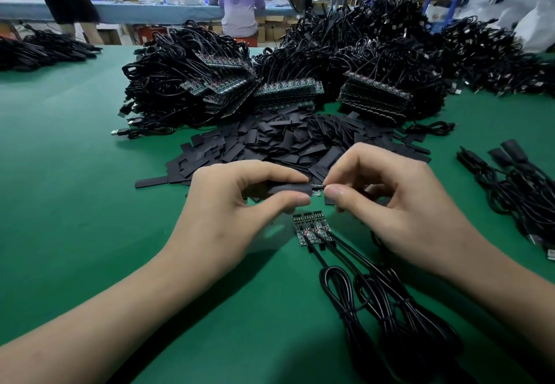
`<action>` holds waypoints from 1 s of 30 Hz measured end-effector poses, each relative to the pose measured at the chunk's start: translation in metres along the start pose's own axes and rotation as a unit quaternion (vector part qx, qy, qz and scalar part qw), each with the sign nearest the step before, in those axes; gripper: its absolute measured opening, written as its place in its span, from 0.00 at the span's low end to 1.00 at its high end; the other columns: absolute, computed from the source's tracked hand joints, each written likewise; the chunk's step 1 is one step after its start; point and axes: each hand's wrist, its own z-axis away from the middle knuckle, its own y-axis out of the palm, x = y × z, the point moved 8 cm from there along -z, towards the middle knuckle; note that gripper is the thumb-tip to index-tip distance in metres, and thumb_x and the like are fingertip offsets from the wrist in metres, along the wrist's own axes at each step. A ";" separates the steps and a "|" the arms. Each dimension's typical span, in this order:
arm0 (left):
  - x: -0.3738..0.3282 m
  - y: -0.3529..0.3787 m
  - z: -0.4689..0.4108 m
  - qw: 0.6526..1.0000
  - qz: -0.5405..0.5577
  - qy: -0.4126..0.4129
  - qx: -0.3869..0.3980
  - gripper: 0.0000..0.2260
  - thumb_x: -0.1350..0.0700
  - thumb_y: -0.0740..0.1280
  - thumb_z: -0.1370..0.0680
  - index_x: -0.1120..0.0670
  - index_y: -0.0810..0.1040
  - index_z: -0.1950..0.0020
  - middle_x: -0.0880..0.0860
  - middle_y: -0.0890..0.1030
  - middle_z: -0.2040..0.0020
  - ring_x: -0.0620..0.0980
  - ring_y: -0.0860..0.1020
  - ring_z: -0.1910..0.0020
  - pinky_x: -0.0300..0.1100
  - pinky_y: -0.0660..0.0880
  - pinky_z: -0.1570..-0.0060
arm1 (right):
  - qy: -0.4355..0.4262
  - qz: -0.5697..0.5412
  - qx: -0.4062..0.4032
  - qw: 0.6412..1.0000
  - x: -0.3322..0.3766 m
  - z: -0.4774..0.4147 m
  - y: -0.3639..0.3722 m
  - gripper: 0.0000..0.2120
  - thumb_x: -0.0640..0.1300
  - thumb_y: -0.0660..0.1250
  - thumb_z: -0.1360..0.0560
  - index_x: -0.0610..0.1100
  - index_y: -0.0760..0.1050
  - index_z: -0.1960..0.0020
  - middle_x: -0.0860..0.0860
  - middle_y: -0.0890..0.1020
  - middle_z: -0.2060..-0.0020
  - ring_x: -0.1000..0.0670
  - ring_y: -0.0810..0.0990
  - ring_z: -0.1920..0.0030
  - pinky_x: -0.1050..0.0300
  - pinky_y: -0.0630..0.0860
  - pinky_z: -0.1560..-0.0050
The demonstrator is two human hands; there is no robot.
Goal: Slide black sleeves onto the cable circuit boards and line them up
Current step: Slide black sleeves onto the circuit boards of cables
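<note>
My left hand pinches a flat black sleeve between thumb and forefinger, just above the table. My right hand pinches the end of a small circuit board that sticks out of the sleeve's right end. Below the hands, three bare circuit boards lie side by side on the green mat, their black cables running toward me in coiled bundles. A loose heap of black sleeves lies just beyond my hands.
Big stacks of boards with cables fill the middle of the green table. More cables with connectors lie at the right, another pile far left. Two people stand at a blue bench behind.
</note>
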 end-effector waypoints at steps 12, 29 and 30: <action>0.002 0.004 0.000 0.999 0.029 0.006 0.014 0.09 0.53 0.76 0.29 0.50 0.87 0.49 0.43 0.87 0.56 0.42 0.85 0.55 0.37 0.80 0.50 | -0.044 0.044 -0.050 0.997 0.013 0.003 -0.001 0.02 0.44 0.75 0.24 0.48 0.83 0.54 0.59 0.84 0.63 0.56 0.83 0.60 0.62 0.75 0.62; -0.010 -0.002 0.002 0.998 -0.019 0.063 -0.016 0.08 0.53 0.76 0.27 0.47 0.86 0.48 0.40 0.86 0.53 0.42 0.85 0.50 0.47 0.81 0.47 | 0.021 -0.004 -0.069 0.997 0.007 0.005 -0.001 0.04 0.44 0.78 0.26 0.52 0.85 0.55 0.60 0.85 0.63 0.58 0.82 0.62 0.59 0.76 0.59; -0.011 -0.002 0.002 0.998 -0.020 0.064 -0.015 0.08 0.52 0.76 0.27 0.48 0.86 0.48 0.40 0.86 0.53 0.42 0.85 0.50 0.47 0.81 0.47 | 0.025 -0.011 -0.069 0.997 0.006 0.005 -0.001 0.05 0.43 0.78 0.26 0.53 0.85 0.55 0.60 0.85 0.62 0.58 0.82 0.62 0.58 0.77 0.59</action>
